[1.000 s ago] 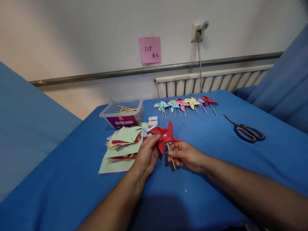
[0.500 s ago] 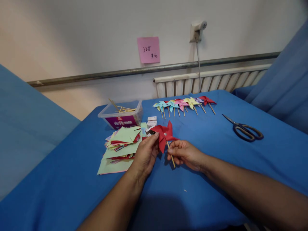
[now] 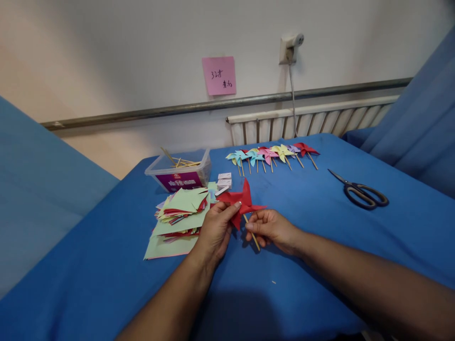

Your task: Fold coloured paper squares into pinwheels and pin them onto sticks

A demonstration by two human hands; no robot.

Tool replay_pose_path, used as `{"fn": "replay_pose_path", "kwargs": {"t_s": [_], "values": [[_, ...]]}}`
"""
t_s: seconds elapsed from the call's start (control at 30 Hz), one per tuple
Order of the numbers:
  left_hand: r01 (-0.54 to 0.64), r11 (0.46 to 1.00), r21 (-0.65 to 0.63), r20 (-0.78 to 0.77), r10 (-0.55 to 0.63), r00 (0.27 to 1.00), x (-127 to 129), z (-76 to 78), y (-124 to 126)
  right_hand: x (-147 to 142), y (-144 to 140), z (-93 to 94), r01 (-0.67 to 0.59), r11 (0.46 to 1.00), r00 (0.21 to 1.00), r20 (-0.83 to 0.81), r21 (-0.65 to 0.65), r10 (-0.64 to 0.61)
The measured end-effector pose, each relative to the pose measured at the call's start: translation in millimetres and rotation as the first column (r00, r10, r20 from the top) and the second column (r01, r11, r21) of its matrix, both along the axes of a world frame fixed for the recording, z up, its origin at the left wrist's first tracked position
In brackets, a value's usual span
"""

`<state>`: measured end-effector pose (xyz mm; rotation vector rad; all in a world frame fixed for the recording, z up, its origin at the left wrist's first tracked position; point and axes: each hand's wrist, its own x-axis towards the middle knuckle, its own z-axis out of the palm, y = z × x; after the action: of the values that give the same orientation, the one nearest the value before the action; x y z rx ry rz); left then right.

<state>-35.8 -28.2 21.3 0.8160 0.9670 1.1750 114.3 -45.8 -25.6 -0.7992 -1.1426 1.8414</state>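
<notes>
A red paper pinwheel (image 3: 246, 195) on a thin wooden stick (image 3: 254, 239) is held between my two hands above the table. My left hand (image 3: 217, 227) is closed on the paper blades, with its thumb pressed at the pinwheel's centre. My right hand (image 3: 272, 229) pinches the stick just below the blades, between thumb and fingers. Left of my left hand lie stacks of coloured paper (image 3: 183, 201), cut with slits and topped with pale green sheets. Small white boxes (image 3: 224, 180) stand just behind the pinwheel.
A clear plastic box (image 3: 177, 170) with wooden sticks stands at the back left. Several finished pinwheels (image 3: 269, 154) lie in a row along the back. Scissors (image 3: 362, 193) rest on the right of the blue-covered table (image 3: 320, 274). A radiator (image 3: 313, 118) is behind.
My left thumb has moved from the blade's edge onto the pinwheel's centre, covering the fastener. The pinwheel has tipped slightly, while my right hand keeps its pinch on the stick.
</notes>
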Motion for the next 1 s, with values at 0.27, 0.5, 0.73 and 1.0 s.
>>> {"fn": "replay_pose_path", "kwargs": {"t_s": [0.27, 0.5, 0.73, 1.0], "values": [[0.014, 0.998, -0.056, 0.001, -0.014, 1.000, 1.4, 1.3, -2.3, -0.1, 1.0, 8.1, 0.275, 0.960, 0.961, 0.026, 0.045, -0.277], [-0.006, 0.999, -0.050, 0.021, 0.007, 1.000, -1.0, 0.9, 1.8, -0.4, 4.8, 10.1, 0.335, 0.941, 0.937, 0.083, 0.044, -0.338], [-0.055, 0.998, -0.031, 0.056, 0.057, 0.997, -4.8, 3.2, 5.1, 0.4, 5.9, 10.7, 0.362, 0.932, 0.924, 0.125, 0.029, -0.362], [-0.090, 0.995, -0.049, 0.093, 0.094, 0.991, -5.1, 3.1, 6.4, 2.9, 6.8, 5.3, 0.376, 0.926, 0.926, 0.053, -0.025, -0.375]]}}
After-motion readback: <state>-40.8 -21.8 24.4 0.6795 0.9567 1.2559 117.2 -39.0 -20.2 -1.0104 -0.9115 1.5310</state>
